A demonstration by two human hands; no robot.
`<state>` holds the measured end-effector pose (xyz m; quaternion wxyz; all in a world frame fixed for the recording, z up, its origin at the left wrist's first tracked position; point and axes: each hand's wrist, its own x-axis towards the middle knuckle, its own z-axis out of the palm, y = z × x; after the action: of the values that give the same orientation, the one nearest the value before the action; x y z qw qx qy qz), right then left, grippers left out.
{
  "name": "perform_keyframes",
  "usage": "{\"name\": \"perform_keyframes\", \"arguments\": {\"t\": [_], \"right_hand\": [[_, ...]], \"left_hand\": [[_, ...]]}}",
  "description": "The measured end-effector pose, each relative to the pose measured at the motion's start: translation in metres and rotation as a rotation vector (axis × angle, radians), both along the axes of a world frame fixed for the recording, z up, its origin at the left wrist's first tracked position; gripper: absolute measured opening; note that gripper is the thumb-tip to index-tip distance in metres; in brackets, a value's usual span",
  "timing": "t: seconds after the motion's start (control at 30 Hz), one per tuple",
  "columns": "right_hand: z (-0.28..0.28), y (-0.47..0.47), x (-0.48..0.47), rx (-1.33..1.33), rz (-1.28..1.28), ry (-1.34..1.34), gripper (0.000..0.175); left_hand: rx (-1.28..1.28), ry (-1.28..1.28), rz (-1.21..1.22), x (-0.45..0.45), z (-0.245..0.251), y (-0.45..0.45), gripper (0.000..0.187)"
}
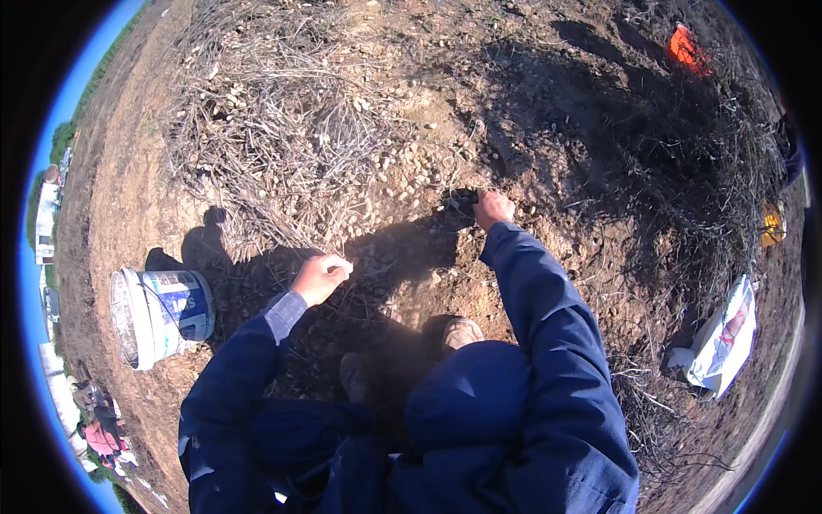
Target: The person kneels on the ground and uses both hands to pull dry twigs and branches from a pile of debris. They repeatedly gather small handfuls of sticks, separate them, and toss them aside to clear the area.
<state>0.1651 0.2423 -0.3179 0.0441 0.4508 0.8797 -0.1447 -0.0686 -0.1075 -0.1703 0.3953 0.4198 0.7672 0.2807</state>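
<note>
My left hand (pixel 321 279) is over shaded ground left of centre, thumb and fingers drawn together; a pale bit shows at the fingertips, too small to tell what it is. My right hand (pixel 494 209) reaches farther forward to the soil, its curled fingertips partly hidden, and I cannot tell whether it holds anything. Many peanuts in their shells (pixel 404 180) lie on the dirt between and beyond the hands. Dry plant stalks (pixel 289 148) are heaped ahead of my left hand, with peanuts among them.
A white plastic bucket (pixel 164 315) stands at the left. Dark dry plants (pixel 681 154) are piled at the right, near a white bag (pixel 725 340), a yellow object (pixel 772 225) and an orange object (pixel 687 50). People (pixel 103 427) are at the far lower left. My shoe (pixel 462 333) rests on the soil.
</note>
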Motion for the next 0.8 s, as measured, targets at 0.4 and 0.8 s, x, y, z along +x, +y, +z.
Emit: {"name": "perform_keyframes", "arguments": {"t": [0.4, 0.8], "right_hand": [[0.008, -0.009, -0.012, -0.204, -0.233, 0.129, 0.026], [0.026, -0.024, -0.019, -0.206, 0.167, 0.237, 0.046]], "left_hand": [[-0.004, -0.069, 0.004, 0.008, 0.008, 0.007, 0.014], [-0.031, 0.036, -0.057, 0.008, 0.0, 0.003, 0.016]]}}
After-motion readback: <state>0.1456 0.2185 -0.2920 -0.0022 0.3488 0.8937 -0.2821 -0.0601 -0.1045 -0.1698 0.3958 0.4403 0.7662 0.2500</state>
